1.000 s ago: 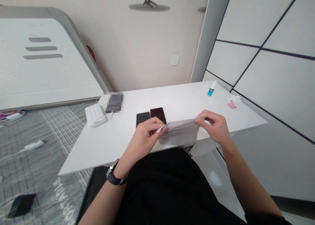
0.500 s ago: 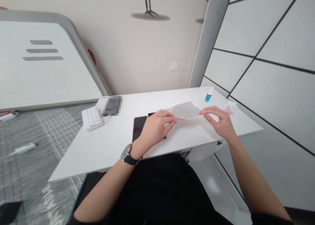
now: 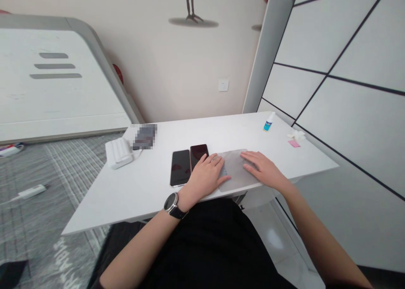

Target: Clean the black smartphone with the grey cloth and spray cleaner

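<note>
A pale wall (image 3: 158,61) is rising behind the desk, showing the thin legs of a painted bird (image 3: 190,6) and carrying a white power socket (image 3: 223,85). White panels (image 3: 348,124) crossed by dark lines are closing off the right side, while a white headboard-like board (image 3: 57,95) with three grey slots is standing at the left above grey patterned bedding (image 3: 72,162). A white plug-like adapter (image 3: 32,191) is lying on that bedding.

On the white desk (image 3: 126,200), a thin, greyish translucent sheet (image 3: 238,171) is lying spread out by the front edge, right of two dark-screened phones. The left phone (image 3: 180,168) is showing almost whole; the right phone (image 3: 199,153) is disappearing partly beneath the left hand (image 3: 206,177). That hand is reaching palm-down across the sheet's left side, its fingers extending loosely and its thumb pointing across the sheet. The right hand (image 3: 263,168) is lying palm-down over the sheet's right side, its fingers stretching out and its thumb standing apart. Neither hand is gripping anything. A black-strapped watch (image 3: 171,201) is circling the left wrist.

A small bottle (image 3: 268,122) with a blue label is sitting near the far right corner, and crumpled white tissue (image 3: 296,134) is lying just behind a pink slip (image 3: 294,144). At the far left, a white block-shaped device (image 3: 119,152) is resting beside a pixelated dark item (image 3: 145,137).
</note>
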Demonstrator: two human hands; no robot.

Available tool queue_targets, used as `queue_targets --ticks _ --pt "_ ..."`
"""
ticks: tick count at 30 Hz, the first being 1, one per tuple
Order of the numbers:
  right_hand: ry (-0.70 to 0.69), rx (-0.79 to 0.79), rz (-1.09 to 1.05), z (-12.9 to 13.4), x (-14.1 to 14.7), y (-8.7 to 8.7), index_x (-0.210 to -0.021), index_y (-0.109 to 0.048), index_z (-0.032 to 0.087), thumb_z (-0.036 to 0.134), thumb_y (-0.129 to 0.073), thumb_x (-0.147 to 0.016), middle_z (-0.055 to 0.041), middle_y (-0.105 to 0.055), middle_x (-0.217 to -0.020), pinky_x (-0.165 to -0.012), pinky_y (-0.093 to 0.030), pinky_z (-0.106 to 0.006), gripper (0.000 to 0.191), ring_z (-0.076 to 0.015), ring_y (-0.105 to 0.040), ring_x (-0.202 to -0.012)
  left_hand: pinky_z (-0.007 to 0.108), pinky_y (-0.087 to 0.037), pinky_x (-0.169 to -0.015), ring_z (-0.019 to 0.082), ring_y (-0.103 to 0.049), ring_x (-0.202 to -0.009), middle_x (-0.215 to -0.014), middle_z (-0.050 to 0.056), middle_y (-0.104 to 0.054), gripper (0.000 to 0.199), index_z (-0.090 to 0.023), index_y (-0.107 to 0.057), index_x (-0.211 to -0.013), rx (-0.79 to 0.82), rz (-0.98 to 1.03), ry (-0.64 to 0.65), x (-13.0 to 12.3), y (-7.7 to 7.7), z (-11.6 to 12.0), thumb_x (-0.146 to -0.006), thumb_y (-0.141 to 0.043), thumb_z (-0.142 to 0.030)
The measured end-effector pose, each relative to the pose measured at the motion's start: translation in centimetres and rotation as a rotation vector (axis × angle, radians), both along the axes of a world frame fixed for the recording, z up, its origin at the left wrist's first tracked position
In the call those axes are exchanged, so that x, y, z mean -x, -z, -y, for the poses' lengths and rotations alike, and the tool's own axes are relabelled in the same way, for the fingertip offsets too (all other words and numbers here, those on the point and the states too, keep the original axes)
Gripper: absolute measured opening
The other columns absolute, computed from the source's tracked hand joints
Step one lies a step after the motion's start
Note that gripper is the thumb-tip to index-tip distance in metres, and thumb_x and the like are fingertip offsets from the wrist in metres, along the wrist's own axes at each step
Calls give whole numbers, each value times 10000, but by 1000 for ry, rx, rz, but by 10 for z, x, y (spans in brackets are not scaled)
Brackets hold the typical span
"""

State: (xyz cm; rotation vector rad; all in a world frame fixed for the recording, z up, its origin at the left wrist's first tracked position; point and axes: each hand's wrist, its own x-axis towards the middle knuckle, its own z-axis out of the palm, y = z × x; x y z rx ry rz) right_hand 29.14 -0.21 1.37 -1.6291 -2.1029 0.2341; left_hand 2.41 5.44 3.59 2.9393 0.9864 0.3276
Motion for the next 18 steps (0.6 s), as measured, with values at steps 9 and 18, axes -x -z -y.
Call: queue_targets --ticks 9,18 --pt "-58 154 116 -27 2 12 -1642 -287 289 592 -346 -1059 -75 -287 -1700 -1254 -113 -676 660 -326 -221 -1586 592 -218 -1251 410 -322 -1535 -1528 237 -535 848 -34 -526 -1465 -44 -115 -39 -5 3 -24 -959 -484 -713" --pt "-5 6 -47 -58 -2 10 -1452 -588 311 598 -540 -968 -68 -529 -1570 -1259 -230 -584 565 -318 -444 -1483 602 -266 -1233 398 -325 -1539 -1576 224 -484 809 -87 -538 -1455 -38 -99 -72 10 -7 -42 -955 -482 -719"
